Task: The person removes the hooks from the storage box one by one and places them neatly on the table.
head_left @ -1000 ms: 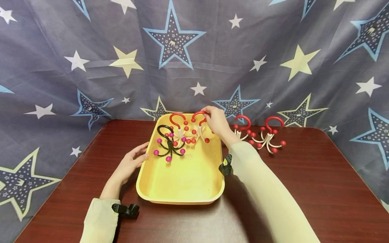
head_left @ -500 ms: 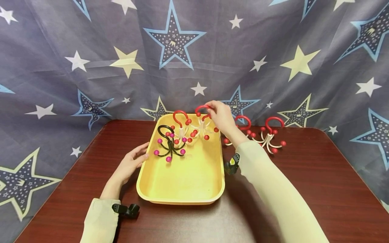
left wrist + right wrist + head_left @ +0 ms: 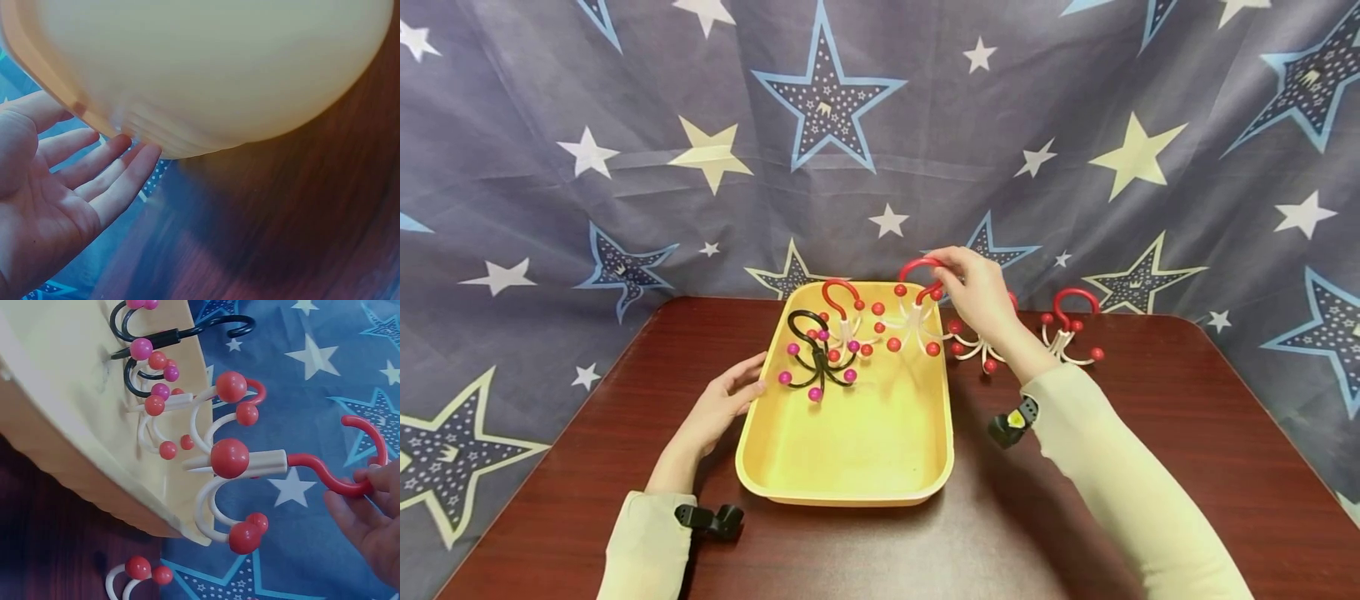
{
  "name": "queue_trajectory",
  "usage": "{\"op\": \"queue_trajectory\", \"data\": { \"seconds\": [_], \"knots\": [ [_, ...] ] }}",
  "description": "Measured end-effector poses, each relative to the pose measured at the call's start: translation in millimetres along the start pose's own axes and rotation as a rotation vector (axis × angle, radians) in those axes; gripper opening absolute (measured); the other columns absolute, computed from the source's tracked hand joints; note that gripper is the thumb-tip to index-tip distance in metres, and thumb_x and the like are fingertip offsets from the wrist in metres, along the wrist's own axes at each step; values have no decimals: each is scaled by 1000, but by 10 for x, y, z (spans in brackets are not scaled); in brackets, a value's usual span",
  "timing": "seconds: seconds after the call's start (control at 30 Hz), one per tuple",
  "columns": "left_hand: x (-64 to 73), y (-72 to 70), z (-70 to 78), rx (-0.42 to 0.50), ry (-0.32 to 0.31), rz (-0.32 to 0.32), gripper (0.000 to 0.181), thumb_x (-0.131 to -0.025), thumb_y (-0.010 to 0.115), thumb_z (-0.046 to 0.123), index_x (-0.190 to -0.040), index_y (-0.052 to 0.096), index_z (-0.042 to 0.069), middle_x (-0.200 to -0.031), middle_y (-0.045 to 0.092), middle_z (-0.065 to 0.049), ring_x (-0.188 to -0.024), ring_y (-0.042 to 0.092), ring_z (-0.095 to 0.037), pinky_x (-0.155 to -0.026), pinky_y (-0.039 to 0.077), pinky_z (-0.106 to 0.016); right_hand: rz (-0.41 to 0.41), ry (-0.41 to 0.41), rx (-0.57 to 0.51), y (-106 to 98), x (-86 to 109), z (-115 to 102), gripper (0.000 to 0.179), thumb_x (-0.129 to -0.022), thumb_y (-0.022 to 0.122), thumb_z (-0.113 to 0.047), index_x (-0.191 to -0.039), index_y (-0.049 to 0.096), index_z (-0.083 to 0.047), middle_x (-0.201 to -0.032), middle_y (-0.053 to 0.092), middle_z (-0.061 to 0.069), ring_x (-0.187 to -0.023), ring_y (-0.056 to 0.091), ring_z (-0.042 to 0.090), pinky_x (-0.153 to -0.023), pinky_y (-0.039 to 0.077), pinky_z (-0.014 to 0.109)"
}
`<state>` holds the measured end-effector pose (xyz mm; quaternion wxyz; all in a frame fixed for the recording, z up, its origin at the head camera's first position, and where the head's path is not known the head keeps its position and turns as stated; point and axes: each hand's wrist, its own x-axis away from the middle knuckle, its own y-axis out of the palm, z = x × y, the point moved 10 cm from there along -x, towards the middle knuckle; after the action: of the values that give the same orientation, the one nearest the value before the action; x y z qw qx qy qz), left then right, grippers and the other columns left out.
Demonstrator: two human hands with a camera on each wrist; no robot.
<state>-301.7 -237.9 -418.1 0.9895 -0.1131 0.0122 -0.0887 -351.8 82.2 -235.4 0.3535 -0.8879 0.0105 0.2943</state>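
The right hand [image 3: 976,290] has its fingers [image 3: 351,520] clamped on the red curved top of a red-and-white hook [image 3: 916,317], thumb against fingertips. The hook hangs just below and left of those fingers, its white prongs spread and red-ball-tipped, over the far right corner of a yellow tray [image 3: 857,454] (whether any prong touches the tray is hard to tell). The left hand [image 3: 724,407] lies at the tray's left side, its fingers [image 3: 125,181] apart and nearly straight, tips touching the wall near the rim. Just right of the left fingers, inside the tray, leans a black hook [image 3: 818,360] with magenta balls. Just beyond it, further left of the right fingers than the held piece, is a second red-and-white hook [image 3: 844,329], partly hidden. Below the right fingers, beside the tray on the bench [image 3: 1165,417], a third red-and-white hook [image 3: 983,348] shows partly behind the right hand, and a fourth red-and-white hook [image 3: 1062,340] sits further right of those fingers. A star-printed cloth [image 3: 925,183] hangs behind both hands.
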Motion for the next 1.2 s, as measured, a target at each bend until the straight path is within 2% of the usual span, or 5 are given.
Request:
{"op": "queue_trajectory", "data": {
  "seconds": [0.4,0.57,0.73,0.9,1.2],
  "knots": [
    [6,-9,-7,-13,-7,5,55,-93,53,22,-142,31,11,-135,41,-23,-101,57,-12,-77,50,-22,54,16,-12,-407,316,100,20,-88,60,-15,-107,66,-15,-91,68,2,-77,63,13,-60,44,16],
    [3,-9,-16,-22,-10,4,56,-93,52,22,-143,30,11,-135,40,-23,-103,57,-14,-77,50,-22,74,8,4,-532,464,168,20,-87,60,-12,-106,67,-14,-89,68,2,-73,61,12,-58,40,16],
    [-2,-16,-26,-23,-9,9,55,-93,53,22,-142,31,10,-135,41,-23,-102,58,-14,-77,51,-22,96,-15,29,-632,592,238,19,-87,60,-11,-105,67,-13,-89,68,3,-73,57,3,-59,39,14],
    [-3,-20,-25,-21,-1,9,57,-92,54,25,-142,31,10,-134,42,-23,-99,58,-9,-76,51,-22,98,-31,50,-686,712,288,18,-86,61,-7,-102,68,-11,-85,67,4,-69,55,1,-59,40,11],
    [-6,-8,-23,-15,-3,0,57,-92,53,24,-142,31,10,-135,41,-23,-99,58,-8,-78,50,-21,28,14,73,-620,875,464,16,-85,63,-11,-100,68,-15,-84,66,-2,-55,50,5,-50,39,17]
  ]
}}
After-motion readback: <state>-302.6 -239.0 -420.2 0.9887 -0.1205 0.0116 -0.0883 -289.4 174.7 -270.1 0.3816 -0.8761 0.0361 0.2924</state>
